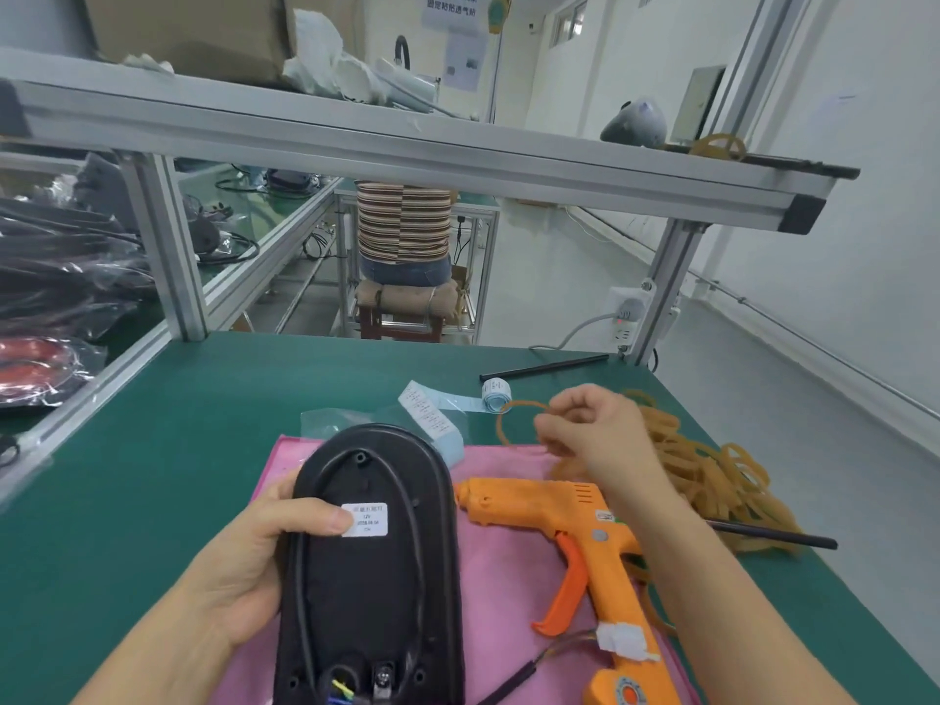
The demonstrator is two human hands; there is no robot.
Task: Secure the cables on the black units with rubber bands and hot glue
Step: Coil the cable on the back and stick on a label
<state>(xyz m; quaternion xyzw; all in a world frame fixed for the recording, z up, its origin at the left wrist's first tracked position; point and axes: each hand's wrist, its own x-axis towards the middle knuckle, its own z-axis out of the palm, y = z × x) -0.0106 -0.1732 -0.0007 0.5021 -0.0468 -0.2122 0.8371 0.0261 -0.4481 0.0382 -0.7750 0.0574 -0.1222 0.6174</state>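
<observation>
At lower centre of the frame, an oval black plastic unit (374, 562) with a thin black cable (305, 592) looped round its back is gripped by the left hand (254, 567), thumb pressed beside its white label (364, 520). At right of centre, one tan rubber band (513, 414) is pinched by the right hand (595, 424), above an orange hot glue gun (575, 516) lying on a pink cloth (508, 577), beside a heap of tan rubber bands (712, 470).

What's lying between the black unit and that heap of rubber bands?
In the head view, the orange glue gun lies on the pink mat between the black unit and the rubber bands.
</observation>
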